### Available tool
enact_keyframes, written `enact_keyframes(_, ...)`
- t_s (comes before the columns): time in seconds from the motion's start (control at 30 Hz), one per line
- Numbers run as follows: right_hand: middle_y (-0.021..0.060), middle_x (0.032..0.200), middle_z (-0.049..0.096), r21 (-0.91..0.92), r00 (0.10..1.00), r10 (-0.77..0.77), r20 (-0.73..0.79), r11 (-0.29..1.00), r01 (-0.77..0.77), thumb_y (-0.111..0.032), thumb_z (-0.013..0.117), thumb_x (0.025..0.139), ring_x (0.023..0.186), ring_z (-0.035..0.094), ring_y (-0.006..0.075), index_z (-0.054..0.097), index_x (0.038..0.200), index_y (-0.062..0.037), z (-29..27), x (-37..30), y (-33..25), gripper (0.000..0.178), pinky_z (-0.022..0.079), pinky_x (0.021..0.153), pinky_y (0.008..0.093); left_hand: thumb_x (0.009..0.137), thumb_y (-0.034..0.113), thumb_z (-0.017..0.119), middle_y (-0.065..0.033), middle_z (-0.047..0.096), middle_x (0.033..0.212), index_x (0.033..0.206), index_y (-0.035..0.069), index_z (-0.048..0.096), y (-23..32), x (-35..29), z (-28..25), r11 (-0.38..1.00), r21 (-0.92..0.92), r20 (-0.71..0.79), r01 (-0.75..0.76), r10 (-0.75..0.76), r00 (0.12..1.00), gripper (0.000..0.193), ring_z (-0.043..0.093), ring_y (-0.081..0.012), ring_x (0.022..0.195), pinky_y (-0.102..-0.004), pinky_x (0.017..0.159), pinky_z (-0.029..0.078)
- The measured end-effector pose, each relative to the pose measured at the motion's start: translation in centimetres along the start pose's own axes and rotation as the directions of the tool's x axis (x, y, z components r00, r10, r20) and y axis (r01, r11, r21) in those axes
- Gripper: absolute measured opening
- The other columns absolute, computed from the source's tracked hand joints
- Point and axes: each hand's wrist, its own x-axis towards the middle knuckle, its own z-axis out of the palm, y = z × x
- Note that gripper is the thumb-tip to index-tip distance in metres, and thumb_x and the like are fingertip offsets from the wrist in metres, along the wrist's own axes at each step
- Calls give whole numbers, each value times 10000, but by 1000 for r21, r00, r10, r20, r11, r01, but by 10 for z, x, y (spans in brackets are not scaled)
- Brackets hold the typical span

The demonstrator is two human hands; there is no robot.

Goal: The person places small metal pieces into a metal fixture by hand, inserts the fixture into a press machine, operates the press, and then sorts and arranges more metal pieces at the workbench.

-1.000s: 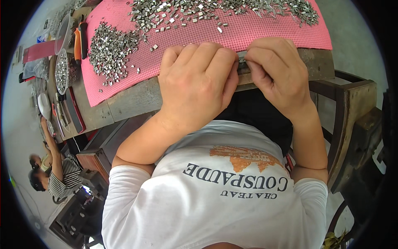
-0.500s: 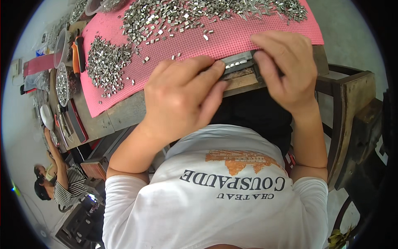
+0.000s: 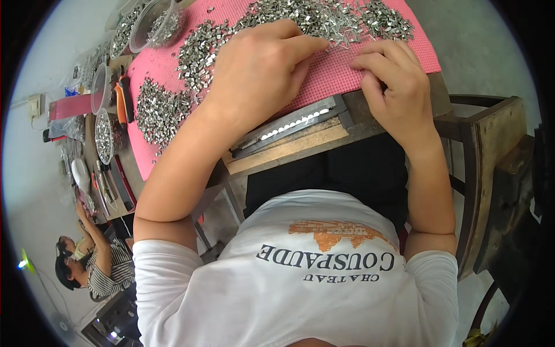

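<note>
A: While both your hands sit on the pink mat (image 3: pixel 370 69), you're at the picking step; the metal rail (image 3: pixel 289 126) waits at the bench (image 3: pixel 399 118) edge.

B: Left hand (image 3: pixel 260 66) fingers curl over metal clips (image 3: pixel 324 20); right hand (image 3: pixel 393 81) pinches — grip hidden. Next calls for one clip only.

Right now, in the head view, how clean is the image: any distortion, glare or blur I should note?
Head view: strong fisheye, the bench edge bows and black corners ring the frame; even daylight, soft shadows; small glints on the metal pieces; left hand and right hand look sharp, while the rim, with a seated person, is squeezed and softer.
</note>
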Motion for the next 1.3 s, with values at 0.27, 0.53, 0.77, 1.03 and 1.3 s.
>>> enact_keyframes(0.27,74,968,684,58,984,99,-149,994,-91,38,684,783,893,657,281,713,910,-45,3,-7,-4,154,549,754,380,779,74,715,-48,679,895,857,120,772,-9,-2,6,994,-36,32,-99,100,994,107,692,-276,835,-390,749,572)
enact_keyframes(0.53,61,883,668,-3,975,152,-163,988,-155,-51,719,826,836,637,285,716,852,-57,10,1,-11,27,528,746,397,794,67,719,-57,698,969,886,116,784,-10,-12,-2,983,-159,2,94,-95,995,124,687,-280,906,-392,778,571)
enact_keyframes(0.77,58,837,642,-65,971,190,-142,978,-201,-74,721,829,822,630,297,702,820,-68,12,7,-23,22,512,762,409,791,55,807,-77,714,1003,983,78,809,-16,2,4,985,-169,20,44,-42,999,194,701,-238,915,-340,792,558)
enact_keyframes(1.03,65,849,643,-28,963,221,-153,973,-227,-52,726,813,837,625,292,709,856,-71,8,0,-17,50,515,762,412,779,121,830,-55,701,951,921,86,804,-24,7,12,993,-97,-26,-72,70,997,149,677,-248,865,-357,750,549)
enact_keyframes(1.3,69,822,623,-54,964,185,-189,979,-199,-83,721,811,819,611,290,701,809,-60,17,5,-21,31,507,758,414,721,172,778,-21,673,913,780,137,779,-25,3,7,997,44,-58,-68,70,996,69,640,-256,905,-390,789,549)
